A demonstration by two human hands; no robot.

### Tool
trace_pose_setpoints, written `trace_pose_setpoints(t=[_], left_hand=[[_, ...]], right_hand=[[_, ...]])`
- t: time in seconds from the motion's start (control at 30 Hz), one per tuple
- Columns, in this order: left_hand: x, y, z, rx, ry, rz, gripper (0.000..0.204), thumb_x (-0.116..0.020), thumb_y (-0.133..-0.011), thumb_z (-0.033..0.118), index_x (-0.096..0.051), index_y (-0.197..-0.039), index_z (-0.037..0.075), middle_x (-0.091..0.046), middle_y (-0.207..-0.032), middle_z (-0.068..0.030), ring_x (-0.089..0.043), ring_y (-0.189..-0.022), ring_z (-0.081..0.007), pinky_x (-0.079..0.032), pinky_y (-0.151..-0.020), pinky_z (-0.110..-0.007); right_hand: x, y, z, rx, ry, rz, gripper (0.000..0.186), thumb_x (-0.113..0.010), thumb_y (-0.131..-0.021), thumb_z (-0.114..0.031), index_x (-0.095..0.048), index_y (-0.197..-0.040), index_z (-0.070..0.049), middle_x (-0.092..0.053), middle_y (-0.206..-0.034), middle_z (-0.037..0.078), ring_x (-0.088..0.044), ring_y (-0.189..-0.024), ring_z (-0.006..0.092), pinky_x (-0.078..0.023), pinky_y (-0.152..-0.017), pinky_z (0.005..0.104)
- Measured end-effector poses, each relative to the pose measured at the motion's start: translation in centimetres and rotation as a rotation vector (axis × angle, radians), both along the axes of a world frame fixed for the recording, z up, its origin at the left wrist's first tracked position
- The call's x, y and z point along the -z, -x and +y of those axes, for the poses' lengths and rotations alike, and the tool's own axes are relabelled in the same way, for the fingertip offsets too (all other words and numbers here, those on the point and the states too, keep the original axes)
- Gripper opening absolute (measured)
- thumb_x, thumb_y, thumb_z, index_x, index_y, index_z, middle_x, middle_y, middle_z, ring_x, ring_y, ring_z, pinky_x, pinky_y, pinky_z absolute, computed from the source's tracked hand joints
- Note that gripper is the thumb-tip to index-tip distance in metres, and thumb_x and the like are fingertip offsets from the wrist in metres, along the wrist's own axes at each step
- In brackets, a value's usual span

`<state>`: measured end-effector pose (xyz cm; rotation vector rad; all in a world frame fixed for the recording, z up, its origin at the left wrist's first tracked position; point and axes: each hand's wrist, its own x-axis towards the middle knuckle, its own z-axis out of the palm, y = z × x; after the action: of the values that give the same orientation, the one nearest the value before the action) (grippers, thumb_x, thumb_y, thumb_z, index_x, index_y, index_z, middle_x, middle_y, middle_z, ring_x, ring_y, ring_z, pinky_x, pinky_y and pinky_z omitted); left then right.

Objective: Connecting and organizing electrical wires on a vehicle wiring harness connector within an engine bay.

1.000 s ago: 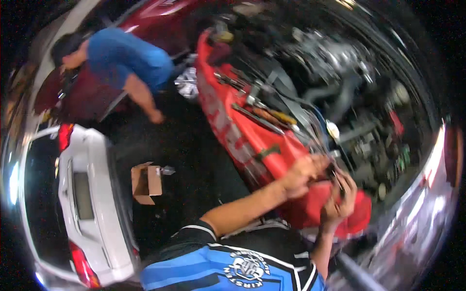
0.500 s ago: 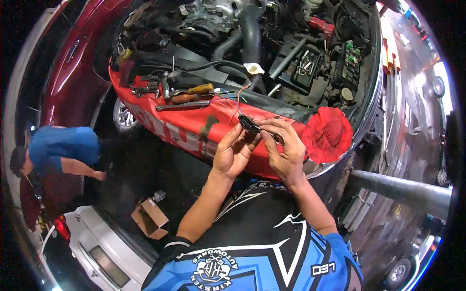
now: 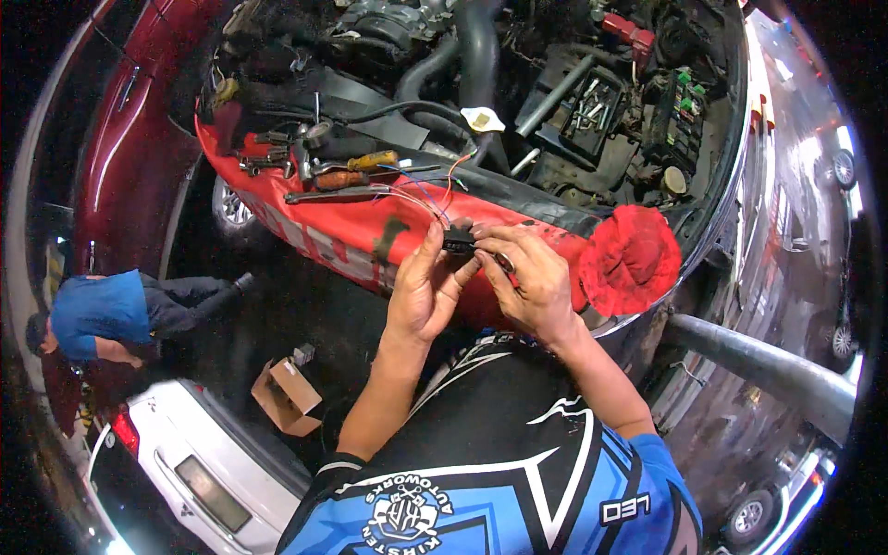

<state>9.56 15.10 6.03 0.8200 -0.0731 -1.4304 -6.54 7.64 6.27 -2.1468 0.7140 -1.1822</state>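
Note:
A small black connector [image 3: 459, 239] with thin coloured wires [image 3: 446, 190] sits between my two hands above the red fender cover [image 3: 314, 231]. My left hand [image 3: 421, 296] holds it from the left. The fingers of my right hand [image 3: 535, 285] are closed on its right end, with a small dark item partly hidden among them. Behind my hands, screwdrivers [image 3: 370, 160], sockets and other metal tools lie along the engine bay's edge. A crumpled red cloth [image 3: 629, 259] rests to my right.
The open engine bay [image 3: 481, 65] fills the top. At left stand a dark red car [image 3: 120, 148] and a white car [image 3: 199, 462]; a person in blue [image 3: 97, 314] is beside the red one. A cardboard box [image 3: 282, 393] is on the floor. A grey pipe [image 3: 758, 361] runs at right.
The view has steadied and swung toward the engine bay. Both hands stay on the connector, which now lies more level. The person in blue has shifted, their dark legs now showing.

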Motion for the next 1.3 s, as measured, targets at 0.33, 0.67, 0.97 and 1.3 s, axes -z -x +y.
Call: trace_pose_setpoints(t=[0.33, 0.67, 0.97, 1.3], left_hand=[[0.9, 3.4, -4.0, 0.162, -0.025, 0.047, 0.050, -0.060, -0.108, 0.038, -0.059, -0.134, -0.004, -0.067, -0.128, -0.0143, -0.067, -0.120, -0.0233, -0.057, -0.108, -0.041], [7.0, 9.2, -14.0, 0.359, -0.156, 0.411, 0.041, -0.058, -0.108, 0.038, -0.063, -0.123, 0.000, -0.067, -0.127, -0.0138, -0.068, -0.118, -0.0272, -0.057, -0.107, -0.044], [6.0, 9.5, -15.2, 0.307, -0.218, 0.341, 0.046, -0.055, -0.109, 0.040, -0.059, -0.129, -0.001, -0.066, -0.126, -0.0145, -0.068, -0.116, -0.0273, -0.058, -0.105, -0.043], [5.3, 9.7, -15.1, 0.300, -0.224, 0.313, 0.056, -0.052, -0.110, 0.043, -0.054, -0.137, -0.006, -0.066, -0.127, -0.0163, -0.068, -0.117, -0.0261, -0.056, -0.108, -0.040]], right_hand=[[0.2, 4.4, -2.4, 0.084, -0.258, -0.029, 0.019, -0.070, -0.087, 0.004, -0.071, -0.105, 0.002, -0.075, -0.110, 0.017, -0.074, -0.102, 0.0318, -0.059, -0.089, 0.0386], [2.8, 9.2, -7.2, 0.464, -0.360, -0.100, 0.008, -0.070, -0.094, 0.002, -0.071, -0.102, 0.003, -0.076, -0.106, 0.017, -0.075, -0.099, 0.0312, -0.059, -0.089, 0.0398], [3.0, 9.7, -9.5, 0.421, -0.286, 0.032, 0.006, -0.069, -0.096, 0.000, -0.070, -0.101, 0.002, -0.076, -0.106, 0.017, -0.074, -0.098, 0.0329, -0.058, -0.088, 0.0405], [2.8, 9.4, -10.2, 0.384, -0.329, 0.054, 0.005, -0.069, -0.095, 0.002, -0.069, -0.100, 0.003, -0.073, -0.100, 0.016, -0.073, -0.092, 0.0322, -0.058, -0.083, 0.0402]])
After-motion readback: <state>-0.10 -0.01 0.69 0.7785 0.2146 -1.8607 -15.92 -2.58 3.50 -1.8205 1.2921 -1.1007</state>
